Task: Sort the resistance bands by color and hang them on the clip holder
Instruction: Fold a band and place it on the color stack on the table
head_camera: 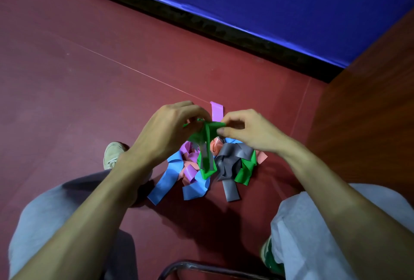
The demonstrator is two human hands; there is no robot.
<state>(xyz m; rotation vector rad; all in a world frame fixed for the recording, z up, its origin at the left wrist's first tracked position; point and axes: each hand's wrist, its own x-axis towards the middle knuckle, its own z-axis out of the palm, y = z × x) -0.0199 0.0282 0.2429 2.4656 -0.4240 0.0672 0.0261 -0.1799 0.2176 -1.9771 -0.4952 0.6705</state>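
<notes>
**Both hands pinching a green band above the pile**

The green resistance band (pixel 210 128) is hanging between the left hand (pixel 170 129) and the right hand (pixel 248 132). Both are pinching its bunched top, just over the tangled pile of bands (pixel 192 171) lying on the red floor (pixel 89 78). The hands are covering part of the pile. The band's lower end is blurring into it, hard to make out. A wooden panel (pixel 369 100) is standing at right.

green band (pixel 207 133) lifted, tangled bands (pixel 226 163) piled beneath

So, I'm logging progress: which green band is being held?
The middle green band, pinched by left hand and right hand; the other green band lies beside the grey band.
</notes>
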